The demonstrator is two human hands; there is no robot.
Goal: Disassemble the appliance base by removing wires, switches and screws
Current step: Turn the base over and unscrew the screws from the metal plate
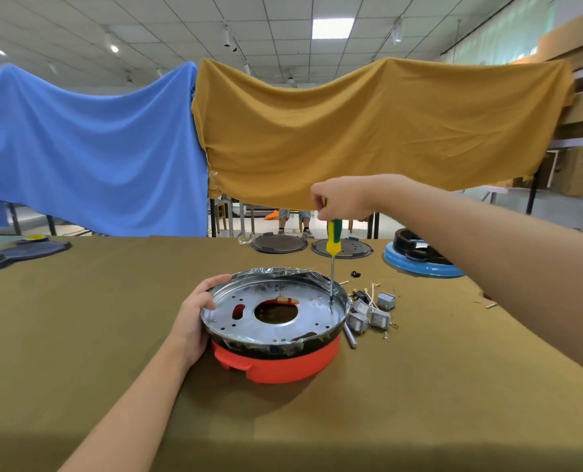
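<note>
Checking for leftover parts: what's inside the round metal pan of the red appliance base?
Only the screwdriver tip, on the perforated metal pan floor; red plastic shows through its holes. Anything beneath stays hidden.

Appliance base (276,362) at table (113,335) centre; left hand (194,315) on its left rim, screwdriver (332,253) upright inside its right edge under right hand (343,202). Loose switches (372,311) just right; two round plates (310,245) behind

One head-worn view (wide-angle) looks forward and down, close.
</note>
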